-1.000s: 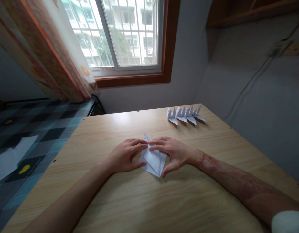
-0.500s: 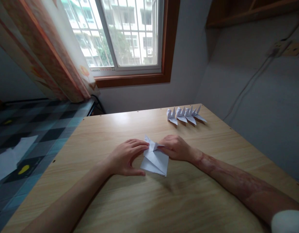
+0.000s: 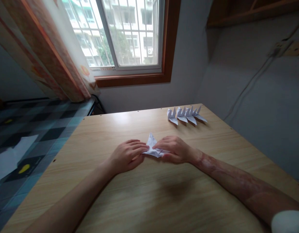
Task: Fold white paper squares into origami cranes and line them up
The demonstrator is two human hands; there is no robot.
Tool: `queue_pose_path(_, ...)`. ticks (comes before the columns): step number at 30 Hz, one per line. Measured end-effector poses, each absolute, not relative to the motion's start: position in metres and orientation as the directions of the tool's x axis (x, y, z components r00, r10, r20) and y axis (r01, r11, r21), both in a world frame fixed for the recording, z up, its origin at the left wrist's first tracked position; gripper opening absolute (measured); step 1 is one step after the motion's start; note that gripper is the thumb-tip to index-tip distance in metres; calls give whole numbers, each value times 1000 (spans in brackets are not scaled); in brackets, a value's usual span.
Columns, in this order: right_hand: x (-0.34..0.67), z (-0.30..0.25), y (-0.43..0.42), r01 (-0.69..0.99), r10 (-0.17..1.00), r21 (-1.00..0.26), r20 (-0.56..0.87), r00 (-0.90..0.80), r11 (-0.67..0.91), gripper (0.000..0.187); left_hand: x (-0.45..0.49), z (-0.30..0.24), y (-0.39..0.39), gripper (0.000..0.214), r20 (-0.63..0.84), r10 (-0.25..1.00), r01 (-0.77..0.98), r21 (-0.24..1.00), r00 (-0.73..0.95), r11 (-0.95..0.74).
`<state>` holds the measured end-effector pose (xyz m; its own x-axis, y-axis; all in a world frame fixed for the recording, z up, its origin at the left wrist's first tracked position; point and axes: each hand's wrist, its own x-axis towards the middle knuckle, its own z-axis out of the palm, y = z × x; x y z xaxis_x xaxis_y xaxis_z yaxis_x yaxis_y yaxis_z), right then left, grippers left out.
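Observation:
A partly folded sheet of white paper (image 3: 151,141) lies near the middle of the wooden table (image 3: 130,200), its pointed tip toward the window. At its left edge, my left hand (image 3: 129,155) grips the paper with the fingers together and the thumb tucked underneath. My right hand (image 3: 174,149) is closed over the right side of the paper, fingers on top and thumb along the near edge. Parts of the folds are hidden under both hands.
Several folded white paper figures (image 3: 185,116) stand in a row at the table's far right. To the left, loose white paper (image 3: 13,155) lies on a checked cloth (image 3: 57,124). A window (image 3: 130,35) and a curtain (image 3: 49,48) are beyond the table.
The near flap of the paper has been folded up and away from me, so the sheet now looks shorter with a pointed top. My left thumb has closed in toward the fingers.

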<state>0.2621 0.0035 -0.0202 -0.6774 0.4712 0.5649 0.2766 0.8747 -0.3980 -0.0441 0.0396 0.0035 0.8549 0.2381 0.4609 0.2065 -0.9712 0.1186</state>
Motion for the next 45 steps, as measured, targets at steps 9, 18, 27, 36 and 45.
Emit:
queue_pose_path(9,254,-27,-3,411,681,-543,561,-472,732,30,-32,-1,26,16,601,576,311,492,555,-813)
queue_pose_path(18,249,-31,-1,71,878,-920,343,-334,386,42,-17,0,20,29,293,842,108,919,452,-378)
queue_pose_path(27,255,-40,16,130,932,-927,332,-148,351,59,-19,-6,29,38,55,874,162,975,483,-151)
queue_pose_path(36,257,-41,18,576,857,-648,469,-215,499,36,-23,-15,29,24,478,715,545,463,511,-699)
queue_pose_path(45,258,-38,16,599,840,-615,504,-201,513,23,-26,-10,30,10,394,589,462,374,705,-804)
